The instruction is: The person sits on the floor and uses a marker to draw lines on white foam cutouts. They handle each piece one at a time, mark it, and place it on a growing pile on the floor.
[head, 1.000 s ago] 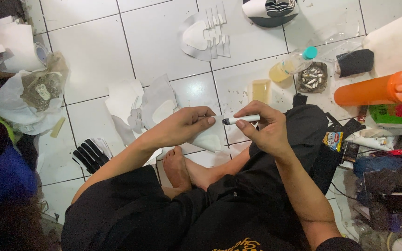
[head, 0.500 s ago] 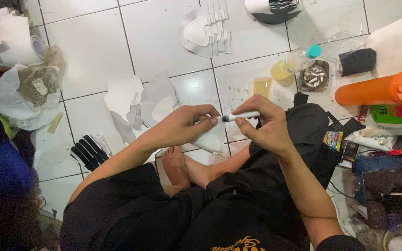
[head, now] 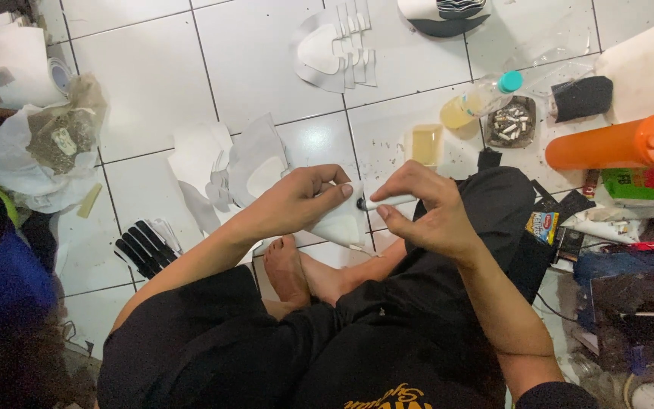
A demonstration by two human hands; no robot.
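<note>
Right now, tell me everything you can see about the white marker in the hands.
The white marker is a slim white barrel with a dark tip at its left end. It lies nearly level above the person's lap. The right hand grips its barrel with fingers curled over the top and thumb below. Its dark tip meets a white cut piece, looking like thin sheet, which the left hand pinches at the upper edge. Most of the barrel is hidden by fingers.
</note>
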